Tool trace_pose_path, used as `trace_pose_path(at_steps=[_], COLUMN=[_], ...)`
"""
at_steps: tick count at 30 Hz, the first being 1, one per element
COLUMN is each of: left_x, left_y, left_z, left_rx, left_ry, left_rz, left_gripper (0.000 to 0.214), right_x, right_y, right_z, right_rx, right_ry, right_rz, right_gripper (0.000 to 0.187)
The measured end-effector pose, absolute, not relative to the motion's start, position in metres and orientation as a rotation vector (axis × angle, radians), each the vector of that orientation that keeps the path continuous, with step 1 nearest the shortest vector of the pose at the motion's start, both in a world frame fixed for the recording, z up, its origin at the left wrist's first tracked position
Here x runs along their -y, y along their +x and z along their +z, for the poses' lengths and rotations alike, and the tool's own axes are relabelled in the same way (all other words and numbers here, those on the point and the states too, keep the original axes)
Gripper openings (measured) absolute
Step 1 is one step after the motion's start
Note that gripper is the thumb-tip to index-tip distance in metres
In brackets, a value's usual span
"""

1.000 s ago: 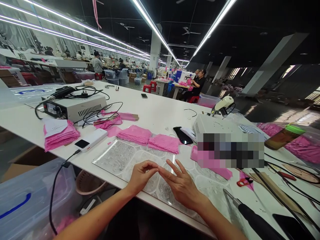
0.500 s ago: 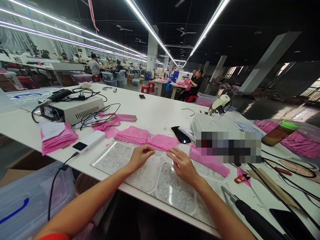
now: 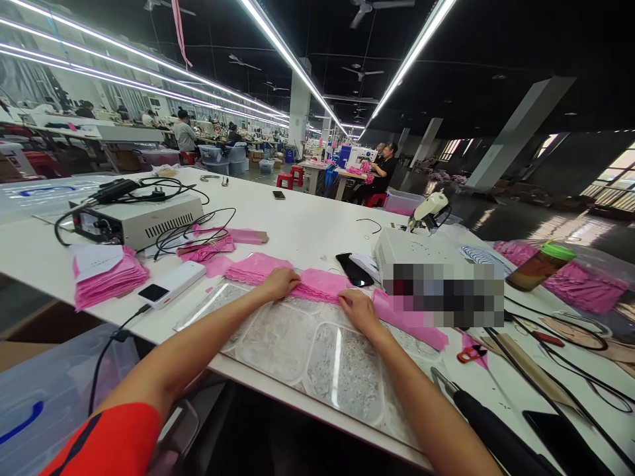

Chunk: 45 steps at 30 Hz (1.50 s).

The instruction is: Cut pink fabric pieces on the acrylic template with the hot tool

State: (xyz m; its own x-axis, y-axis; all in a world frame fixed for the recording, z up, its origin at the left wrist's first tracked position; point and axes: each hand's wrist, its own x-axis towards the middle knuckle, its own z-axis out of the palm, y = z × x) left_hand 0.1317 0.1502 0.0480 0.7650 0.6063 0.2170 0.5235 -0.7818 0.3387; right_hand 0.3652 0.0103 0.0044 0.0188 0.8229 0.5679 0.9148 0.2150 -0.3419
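Note:
Two stacks of thin pink fabric pieces lie side by side along the far edge of a clear patterned mat. At the near left corner of the right-hand fabric stack (image 3: 323, 284), my left hand (image 3: 280, 284) has its fingers closed on the fabric edge. My right hand (image 3: 359, 309) pinches the same stack at its near right corner. How many layers are between the fingers cannot be made out. The other pink stack (image 3: 255, 268) sits just behind and left of my left hand. Under both forearms is the clear mat (image 3: 275, 344), with rounded panels.
A control box with cables (image 3: 161, 221) and a white power bank (image 3: 172, 285) stand left. A phone (image 3: 354, 270), another white box (image 3: 421, 248), red-handled snips (image 3: 471, 354), a black-handled tool (image 3: 496, 423) and a green-lidded bottle (image 3: 540, 266) are right. A co-worker (image 3: 383, 173) sits far off.
Both hands have moved forward from above the mat to the right-hand pink stack. Their fingers have closed at its near corners. The view has shifted slightly.

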Motion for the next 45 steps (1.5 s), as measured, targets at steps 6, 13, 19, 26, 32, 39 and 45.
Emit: trace_pose_path(at_steps=[6, 13, 19, 26, 32, 39, 45], left_x=[-0.153, -0.116, -0.104, -0.099, -0.071, -0.075, -0.071], left_y=[0.133, 0.151, 0.165, 0.082, 0.009, 0.020, 0.010], left_z=[0.055, 0.050, 0.045, 0.045, 0.041, 0.043, 0.042], left_rx=[-0.914, -0.928, -0.995, -0.853, -0.620, -0.323, -0.303], left_ry=[2.752, 2.894, 2.986, 3.067, 3.111, 3.040, 3.016], left_rz=[0.432, 0.481, 0.493, 0.497, 0.398, 0.457, 0.508], left_gripper=[0.031, 0.048, 0.021, 0.028, 0.026, 0.032, 0.025], right_x=[-0.013, -0.012, 0.010, 0.062, 0.089, 0.041, -0.013], right_y=[0.370, 0.361, 0.354, 0.322, 0.292, 0.312, 0.325], right_z=[0.006, 0.014, 0.020, 0.017, 0.024, 0.045, 0.040], right_rx=[1.702, 1.620, 1.698, 1.925, 2.129, 1.821, 1.669], right_ry=[-1.580, -1.518, -1.464, -1.400, -1.272, -1.505, -1.601], right_rz=[-0.136, -0.178, -0.169, -0.079, 0.074, 0.242, 0.199], right_gripper=[0.023, 0.019, 0.017, 0.014, 0.015, 0.015, 0.017])
